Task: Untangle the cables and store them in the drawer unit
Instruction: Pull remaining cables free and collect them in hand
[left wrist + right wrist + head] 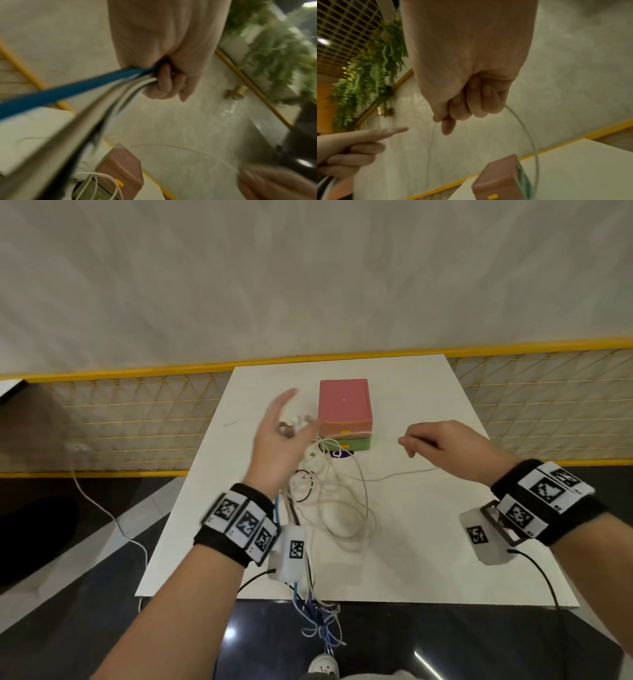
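The drawer unit [344, 409] has a pink top, pink and green drawers and yellow handles, and stands at the back middle of the white table [428, 542]. A tangle of white cables [337, 501] lies in front of it. My left hand [284, 433], raised left of the unit, grips a bundle of cables [102, 92], one blue and the others white and grey, with the index finger sticking out. The bundle hangs past the table's near edge. My right hand [435, 441] pinches a thin white cable [524, 128] right of the unit. That cable loops down toward the drawer unit [501, 178].
A yellow-framed mesh fence [137, 419] runs behind the table. A white cord [102, 508] trails over the dark floor at left. Hanging green plants [368, 75] show in the wrist views. The table's right half [445, 570] is bare.
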A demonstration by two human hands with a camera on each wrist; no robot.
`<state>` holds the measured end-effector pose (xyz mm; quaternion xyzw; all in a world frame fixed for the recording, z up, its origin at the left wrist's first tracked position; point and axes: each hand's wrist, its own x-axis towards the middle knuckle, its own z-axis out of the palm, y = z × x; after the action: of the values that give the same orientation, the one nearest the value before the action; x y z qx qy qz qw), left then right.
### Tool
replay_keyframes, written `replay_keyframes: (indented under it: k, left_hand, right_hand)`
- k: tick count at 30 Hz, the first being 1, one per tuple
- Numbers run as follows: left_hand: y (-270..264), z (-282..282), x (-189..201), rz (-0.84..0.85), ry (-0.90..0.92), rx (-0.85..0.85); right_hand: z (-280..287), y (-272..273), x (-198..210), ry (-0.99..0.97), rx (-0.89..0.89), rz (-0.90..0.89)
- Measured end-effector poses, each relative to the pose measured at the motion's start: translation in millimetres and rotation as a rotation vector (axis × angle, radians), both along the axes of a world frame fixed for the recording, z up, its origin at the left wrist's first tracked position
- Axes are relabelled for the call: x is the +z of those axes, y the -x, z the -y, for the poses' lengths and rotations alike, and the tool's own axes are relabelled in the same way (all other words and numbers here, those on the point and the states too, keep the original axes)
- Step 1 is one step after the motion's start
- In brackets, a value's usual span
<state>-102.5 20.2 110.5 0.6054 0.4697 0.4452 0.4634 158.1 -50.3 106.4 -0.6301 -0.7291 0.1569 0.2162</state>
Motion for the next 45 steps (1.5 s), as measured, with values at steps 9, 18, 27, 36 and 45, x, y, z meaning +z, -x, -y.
replay_keyframes:
  k: [9,18,27,36,45]
  left_hand:
    - [-37,10,10,-0.040,-0.049,-0.051]
    - [6,-3,21,0.070,-0.154,0.160]
    - [-18,4,28,0.057,-0.154,0.120]
    - [30,-15,26,0.044,-0.080,0.161]
    - [-4,3,8,-0.266,-0.206,-0.028]
  right_hand:
    - [-17,21,17,-0.045,0.067,-0.132]
    - [-15,6,-13,-0.051,-0.077,-0.183]
    - [-39,36,43,-0.302,0.126,-0.078]
    - [-28,6,20,-0.130,-0.093,-0.075]
    - [-16,63,27,-0.056,0.162,-0.027]
